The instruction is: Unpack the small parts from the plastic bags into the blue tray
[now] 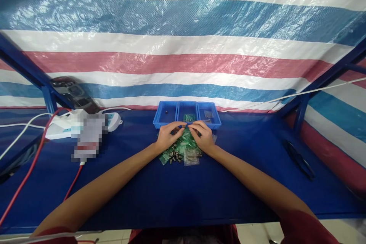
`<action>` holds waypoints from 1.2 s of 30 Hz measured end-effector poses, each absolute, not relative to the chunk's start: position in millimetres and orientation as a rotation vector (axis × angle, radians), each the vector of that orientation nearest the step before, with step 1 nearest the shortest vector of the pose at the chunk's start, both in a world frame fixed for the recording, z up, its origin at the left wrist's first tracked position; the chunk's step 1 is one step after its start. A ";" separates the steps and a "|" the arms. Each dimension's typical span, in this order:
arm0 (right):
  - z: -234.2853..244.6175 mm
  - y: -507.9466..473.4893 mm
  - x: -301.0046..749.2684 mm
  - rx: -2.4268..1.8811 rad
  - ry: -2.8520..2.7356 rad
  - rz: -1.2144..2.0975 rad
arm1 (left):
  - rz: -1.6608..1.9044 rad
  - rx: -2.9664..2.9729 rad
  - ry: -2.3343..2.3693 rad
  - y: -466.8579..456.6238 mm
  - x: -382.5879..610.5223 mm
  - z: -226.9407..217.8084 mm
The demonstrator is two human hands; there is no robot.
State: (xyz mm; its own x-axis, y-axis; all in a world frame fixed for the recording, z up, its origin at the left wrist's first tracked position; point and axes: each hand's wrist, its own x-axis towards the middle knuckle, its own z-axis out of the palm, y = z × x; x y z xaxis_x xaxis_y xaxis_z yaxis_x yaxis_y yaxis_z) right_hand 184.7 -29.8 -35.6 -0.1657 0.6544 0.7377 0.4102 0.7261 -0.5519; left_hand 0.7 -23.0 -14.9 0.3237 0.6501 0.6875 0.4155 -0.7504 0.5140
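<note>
My left hand (167, 136) and my right hand (203, 135) meet over a heap of small green bags (180, 148) in the middle of the blue table. Fingertips of both hands pinch a small part between them, just in front of the trays; what it is I cannot tell. Several small dark cylinders (175, 155) and a clear bag (191, 157) lie at the near edge of the heap. Behind the hands stand three blue trays (187, 116): the left one has a dark speck, the middle one green pieces, the right one grey pieces.
A white power strip (64, 127) with white and red cables (34, 164) lies at the left, beside a blurred patch. A dark device (74, 93) leans at the back left. Black pliers (300, 159) lie at the right. A striped tarp and blue frame posts surround the table.
</note>
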 end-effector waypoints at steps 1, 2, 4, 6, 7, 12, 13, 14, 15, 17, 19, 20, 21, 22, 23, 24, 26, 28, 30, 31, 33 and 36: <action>-35.3 -29.9 184.9 -0.844 -1.795 0.266 | 1.401 2.345 0.962 -22.8 0.9 -14.8; -35.1 -29.9 185.1 -0.848 -1.796 0.263 | 1.406 2.347 0.955 -22.3 1.1 -14.9; -34.5 -30.0 185.4 -0.849 -1.801 0.257 | 1.415 2.355 0.937 -21.2 1.2 -15.3; -33.7 -30.1 185.7 -0.845 -1.806 0.257 | 1.423 2.366 0.914 -20.2 1.2 -15.7; -33.2 -30.3 185.8 -0.840 -1.807 0.259 | 1.424 2.374 0.904 -19.8 1.2 -15.8; -31.0 -31.9 186.0 -0.826 -1.792 0.281 | 1.434 2.400 0.898 -18.8 1.2 -18.2; -30.9 -32.1 185.9 -0.825 -1.791 0.284 | 1.434 2.395 0.902 -18.5 1.0 -19.3; -30.9 -32.3 185.9 -0.825 -1.789 0.285 | 1.431 2.388 0.904 -18.1 0.7 -20.4; -31.1 -32.3 185.9 -0.826 -1.790 0.287 | 1.425 2.380 0.903 -17.7 0.5 -21.3; -31.5 -32.2 185.9 -0.833 -1.795 0.287 | 1.423 2.365 0.896 -17.1 -0.1 -22.3; -31.8 -31.9 185.9 -0.840 -1.800 0.285 | 1.425 2.354 0.885 -16.9 -0.5 -22.0; -31.9 -31.7 185.9 -0.842 -1.802 0.284 | 1.423 2.352 0.883 -17.0 -0.6 -21.4; -31.9 -31.6 185.9 -0.844 -1.802 0.284 | 1.421 2.350 0.887 -17.2 -0.6 -20.7; -31.9 -31.5 185.8 -0.846 -1.800 0.285 | 1.414 2.349 0.897 -17.5 -0.6 -19.9; -31.8 -31.6 185.7 -0.847 -1.799 0.286 | 1.405 2.348 0.913 -17.9 -0.6 -19.2; -31.6 -31.7 185.5 -0.846 -1.797 0.287 | 1.399 2.345 0.931 -18.3 -0.5 -18.5; -31.4 -32.1 185.0 -0.840 -1.791 0.287 | 1.390 2.335 0.958 -19.0 -0.4 -17.2; -31.3 -32.4 184.6 -0.833 -1.780 0.288 | 1.391 2.314 0.972 -19.4 -0.4 -15.3; -31.5 -32.6 184.2 -0.832 -1.774 0.291 | 1.425 2.274 0.998 -19.2 -0.8 -11.8; -31.6 -32.5 184.1 -0.832 -1.774 0.292 | 1.453 2.249 1.017 -18.7 -1.3 -9.2; -31.9 -32.3 184.0 -0.831 -1.778 0.295 | 1.523 2.203 1.065 -16.9 -3.1 -2.5; -32.3 -31.8 184.0 -0.823 -1.776 0.291 | 1.585 2.191 1.145 -11.0 -8.8 9.3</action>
